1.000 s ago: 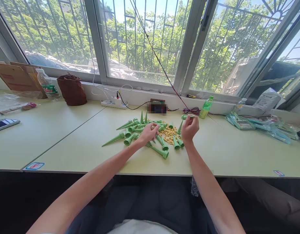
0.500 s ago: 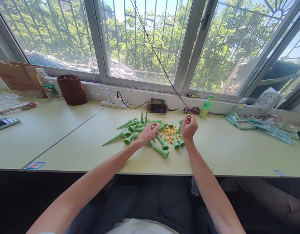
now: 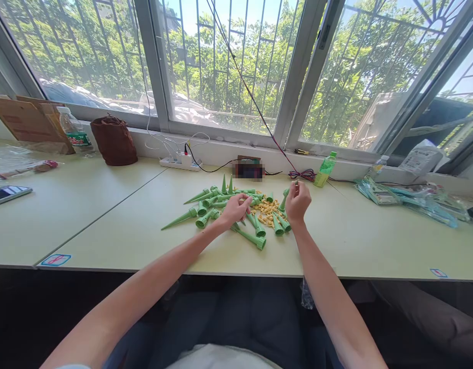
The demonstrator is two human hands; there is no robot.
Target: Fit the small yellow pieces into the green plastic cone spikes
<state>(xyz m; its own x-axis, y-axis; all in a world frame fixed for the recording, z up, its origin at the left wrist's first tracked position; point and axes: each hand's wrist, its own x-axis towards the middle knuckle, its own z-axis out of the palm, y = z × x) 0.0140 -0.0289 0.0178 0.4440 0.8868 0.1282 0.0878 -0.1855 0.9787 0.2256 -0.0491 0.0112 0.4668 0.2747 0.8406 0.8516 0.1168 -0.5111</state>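
Observation:
My left hand (image 3: 236, 209) hovers over the left part of a pile of green plastic plant-watering spikes (image 3: 180, 219), its fingers curled together. Whatever may be in that grip is hidden behind the fingers. At the pile's right side my right hand (image 3: 298, 202) is raised, thumb and fingertips pinched upward; a tiny bit of something shows at the tips, too small to name. A green spike (image 3: 283, 200) stands just left of this hand; whether they touch I cannot tell. Between the hands lie many small yellow-orange plastic pieces (image 3: 265, 211), with several hollow spike ends around them.
Behind the pile, a blurred dark box (image 3: 249, 169) and a power strip (image 3: 180, 162) sit along the window ledge. A green bottle (image 3: 326, 169) stands to the right, near plastic packets (image 3: 398, 195). On the left are a brown bag (image 3: 113, 141), a water bottle (image 3: 75, 134) and a phone (image 3: 9, 195).
Both hands stay in almost the same place and pose. The spikes and yellow pieces have not visibly moved.

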